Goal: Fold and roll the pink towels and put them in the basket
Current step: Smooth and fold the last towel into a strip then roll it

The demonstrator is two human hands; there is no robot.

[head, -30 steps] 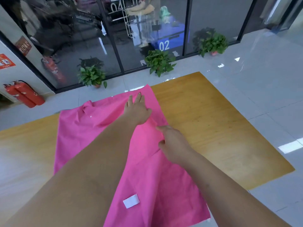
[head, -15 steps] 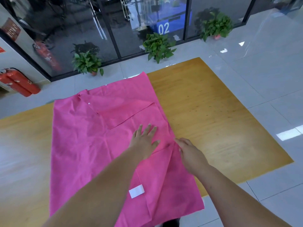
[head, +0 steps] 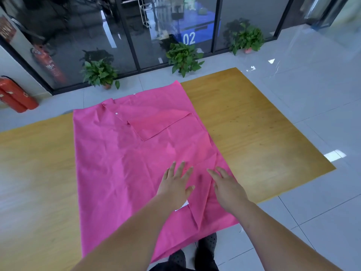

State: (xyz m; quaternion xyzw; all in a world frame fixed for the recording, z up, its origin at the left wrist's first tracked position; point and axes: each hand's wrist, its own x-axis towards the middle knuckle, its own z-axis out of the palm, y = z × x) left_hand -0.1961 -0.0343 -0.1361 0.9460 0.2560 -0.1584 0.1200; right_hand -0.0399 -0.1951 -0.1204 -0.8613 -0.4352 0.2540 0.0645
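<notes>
Pink towel [head: 121, 173] lies spread across the middle of the wooden bench [head: 263, 133], its near edge hanging just over the bench's front side. Its far right part is turned back onto the cloth, making a pointed flap [head: 156, 124] that lies flat on the upper half. Along the near right side a narrow strip [head: 202, 194] is doubled inward as well, with a crease running down toward the front edge.

Both hands rest on the near right part of the cloth, side by side but not touching. The left hand [head: 175, 189] lies palm down with its fingers [head: 171, 169] straight and spread apart, holding nothing. The right hand [head: 227, 189] is also palm down on the folded strip, fingers straight and slightly fanned, gripping nothing. A small white label [head: 183, 206] peeks out beside the left wrist, partly covered by it.

Below the bench's front edge, dark perforated shoes [head: 207, 245] stand on the pale tiled floor [head: 312, 85]. Beyond the bench, three potted plants [head: 100, 74] sit along a dark glass wall [head: 78, 26] marked "02", and red fire extinguishers [head: 15, 94] stand at the far left.
</notes>
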